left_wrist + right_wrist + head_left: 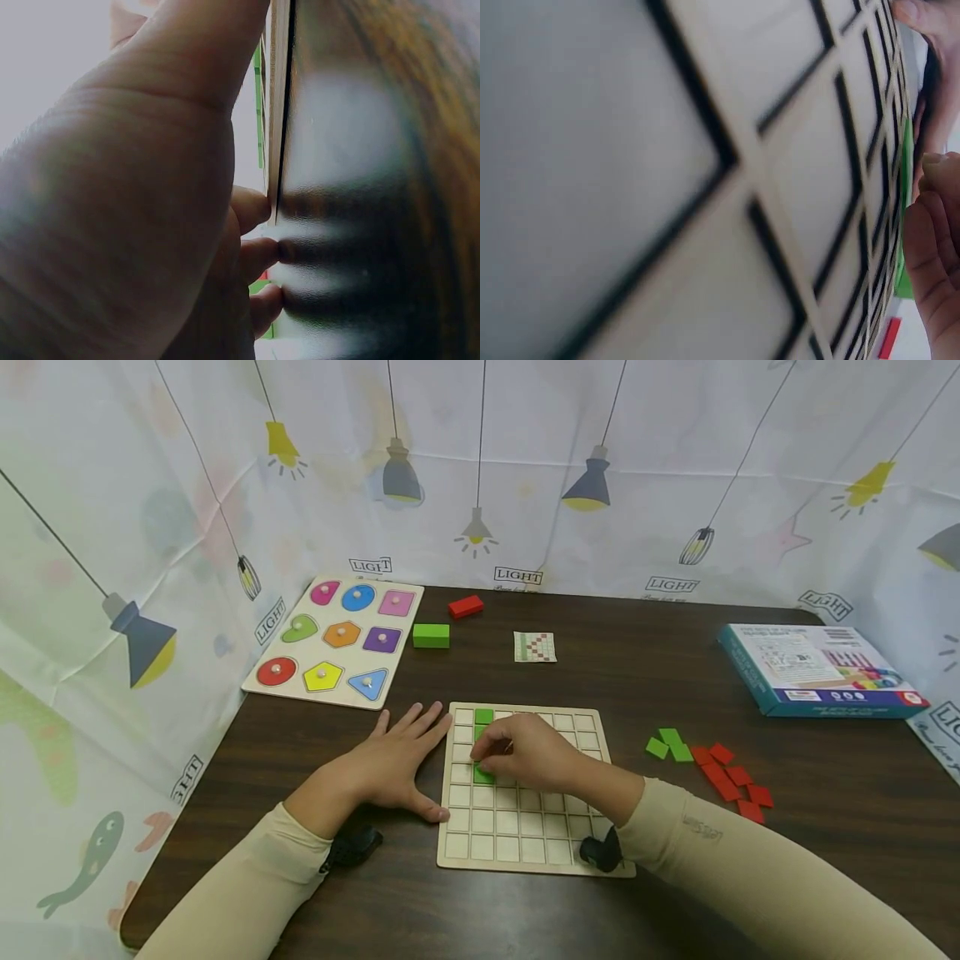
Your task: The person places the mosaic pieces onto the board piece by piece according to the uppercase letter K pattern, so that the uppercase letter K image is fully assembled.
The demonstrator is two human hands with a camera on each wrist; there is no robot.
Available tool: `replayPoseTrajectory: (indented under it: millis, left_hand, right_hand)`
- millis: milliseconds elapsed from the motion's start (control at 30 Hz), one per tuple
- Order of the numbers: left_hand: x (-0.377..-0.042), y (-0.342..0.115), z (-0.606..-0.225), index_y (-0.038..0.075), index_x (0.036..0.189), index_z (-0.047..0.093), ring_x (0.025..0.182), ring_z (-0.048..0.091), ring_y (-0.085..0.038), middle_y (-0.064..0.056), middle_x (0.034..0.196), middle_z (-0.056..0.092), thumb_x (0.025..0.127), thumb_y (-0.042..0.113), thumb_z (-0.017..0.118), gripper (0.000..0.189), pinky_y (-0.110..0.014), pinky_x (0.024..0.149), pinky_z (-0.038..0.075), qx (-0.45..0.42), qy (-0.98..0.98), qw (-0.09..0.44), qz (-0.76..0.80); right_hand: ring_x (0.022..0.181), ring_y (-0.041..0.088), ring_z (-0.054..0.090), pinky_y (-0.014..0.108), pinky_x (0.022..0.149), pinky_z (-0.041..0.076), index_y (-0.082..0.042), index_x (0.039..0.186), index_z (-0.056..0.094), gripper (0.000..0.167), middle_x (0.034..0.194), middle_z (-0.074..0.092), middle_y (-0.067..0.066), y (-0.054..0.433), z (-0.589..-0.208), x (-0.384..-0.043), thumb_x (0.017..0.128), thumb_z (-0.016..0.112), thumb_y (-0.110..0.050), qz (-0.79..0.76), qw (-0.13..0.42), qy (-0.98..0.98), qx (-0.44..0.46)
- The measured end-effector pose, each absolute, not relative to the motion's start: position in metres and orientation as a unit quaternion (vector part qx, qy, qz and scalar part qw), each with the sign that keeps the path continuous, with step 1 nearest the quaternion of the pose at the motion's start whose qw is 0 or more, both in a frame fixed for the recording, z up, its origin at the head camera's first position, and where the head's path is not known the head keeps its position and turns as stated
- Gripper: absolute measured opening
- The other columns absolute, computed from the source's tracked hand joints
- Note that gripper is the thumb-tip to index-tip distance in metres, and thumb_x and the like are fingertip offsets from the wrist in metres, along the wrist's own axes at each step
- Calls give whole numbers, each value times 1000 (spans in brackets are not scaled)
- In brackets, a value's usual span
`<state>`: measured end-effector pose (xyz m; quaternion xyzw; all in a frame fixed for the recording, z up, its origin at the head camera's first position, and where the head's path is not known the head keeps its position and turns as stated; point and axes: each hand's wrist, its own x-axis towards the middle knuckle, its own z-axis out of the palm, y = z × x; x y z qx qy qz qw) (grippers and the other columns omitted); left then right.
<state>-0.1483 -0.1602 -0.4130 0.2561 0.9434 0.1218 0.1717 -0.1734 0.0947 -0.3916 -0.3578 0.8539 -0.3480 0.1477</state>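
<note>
left hand [401,758]: spread, grasping nothing, thumb against the left edge of the grid board [507,823]; should it lift, we might see the board slide.
right hand [531,752]: fingers bent over the green tiles [484,717] in the board's second column; we can't tell whether they pinch one.
tile risk: a brushing fingertip could tip neighbours askew.

- We see a dark brown counter [480,910].
- On it, we find a grid board [507,846] lying flat.
- At back left lies a shape puzzle [307,652]; near it, a green block [431,637] and a red block [466,607].
- Behind the grid board we see also a small printed card [535,647].
- At right lie green tiles [680,751], red tiles [722,782] and a box [821,670].
</note>
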Motion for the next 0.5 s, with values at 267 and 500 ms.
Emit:
replayPoseTrajectory:
  millis: [267,500]
  left_hand:
    - [-147,-158,-411,20,166,8,155,-4,-32,-5,171,-1,67,86,71,134,-67,116,-3,259,944,167,120]
    - [-147,-159,-412,20,166,7,155,-4,-32,-5,171,-1,68,84,71,134,-67,116,-3,262,943,165,124]
  right_hand:
    - [92,12,67,33,78,55,-12,111,79,18,106,74,-4,141,-380,-180,94,77,-14,-343,136,880,-299]
    - [96,18,68,41,81,55,-10,115,77,25,106,74,-3,208,-376,-183,94,77,-21,-319,113,913,-228]
